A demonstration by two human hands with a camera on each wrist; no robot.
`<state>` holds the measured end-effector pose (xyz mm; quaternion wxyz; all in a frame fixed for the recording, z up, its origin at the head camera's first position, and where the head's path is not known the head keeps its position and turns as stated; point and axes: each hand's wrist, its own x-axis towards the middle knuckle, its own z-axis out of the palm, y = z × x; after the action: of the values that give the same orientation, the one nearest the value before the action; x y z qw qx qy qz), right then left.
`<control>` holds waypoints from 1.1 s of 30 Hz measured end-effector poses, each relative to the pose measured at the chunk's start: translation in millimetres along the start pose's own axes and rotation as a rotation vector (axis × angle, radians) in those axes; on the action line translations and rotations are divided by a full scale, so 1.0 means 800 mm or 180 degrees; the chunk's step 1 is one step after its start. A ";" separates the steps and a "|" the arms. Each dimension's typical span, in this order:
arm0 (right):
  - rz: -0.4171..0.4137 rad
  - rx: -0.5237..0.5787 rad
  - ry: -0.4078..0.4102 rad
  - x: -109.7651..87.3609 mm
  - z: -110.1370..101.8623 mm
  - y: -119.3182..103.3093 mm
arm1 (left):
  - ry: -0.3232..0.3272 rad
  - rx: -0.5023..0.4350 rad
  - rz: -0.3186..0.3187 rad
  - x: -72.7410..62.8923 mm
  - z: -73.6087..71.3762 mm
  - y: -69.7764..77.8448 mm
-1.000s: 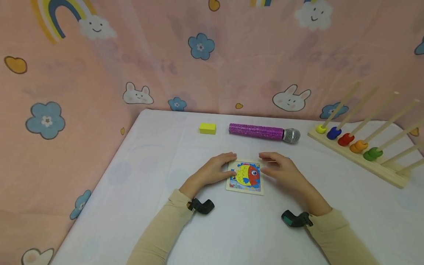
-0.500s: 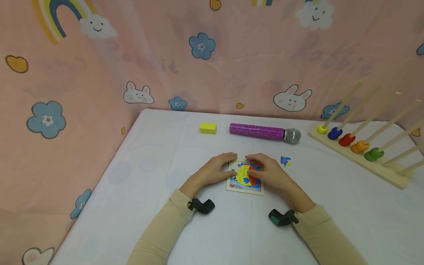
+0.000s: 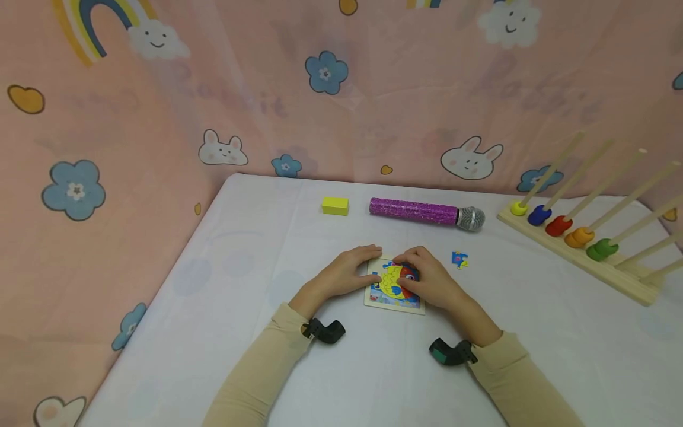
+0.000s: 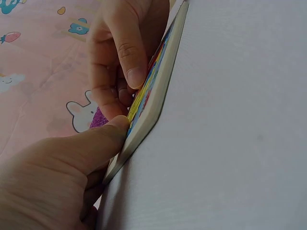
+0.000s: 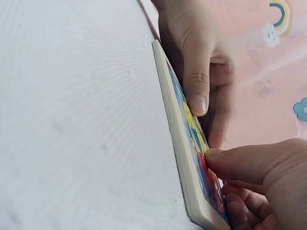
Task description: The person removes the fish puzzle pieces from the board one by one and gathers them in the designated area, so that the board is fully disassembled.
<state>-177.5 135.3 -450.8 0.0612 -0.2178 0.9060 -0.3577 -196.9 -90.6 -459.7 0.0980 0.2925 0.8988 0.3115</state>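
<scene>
Fish puzzle: laid flat on the white tabletop, between the hands.
Left hand: placed at the puzzle's nine o'clock; its edge is held between thumb and fingers, the thumb laid on the picture.
Right hand: placed at three o'clock; the fish's red head is spanned narrowly by thumb and fingers; whether a separate piece is pinched cannot be told.
Loose blue piece: seen at two o'clock.
Far side: a yellow block is set at eleven o'clock, a purple microphone at one.
Bead stand: set at three o'clock, well apart.
</scene>
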 end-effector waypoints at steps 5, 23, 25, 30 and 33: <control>0.0071 -0.0006 -0.0071 0.001 -0.002 -0.003 | -0.0009 -0.0025 0.0012 0.000 -0.001 0.001; 0.0039 0.0209 -0.0057 0.003 0.000 -0.004 | -0.0019 -0.0038 -0.0006 -0.001 -0.002 0.002; 0.0007 0.0245 0.0006 0.002 0.002 -0.003 | -0.0013 -0.0033 -0.0008 -0.001 -0.002 0.001; 0.0038 0.0312 0.0142 0.000 0.005 -0.001 | -0.0006 -0.0033 -0.0007 -0.001 -0.002 0.002; 0.0089 0.0338 0.0199 -0.002 0.006 0.001 | -0.0003 -0.0051 -0.0005 -0.001 -0.002 0.003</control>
<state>-175.4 133.4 -454.5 0.0493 -0.1902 0.8902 -0.4110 -196.0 -90.1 -457.2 0.1009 0.2911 0.8965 0.3184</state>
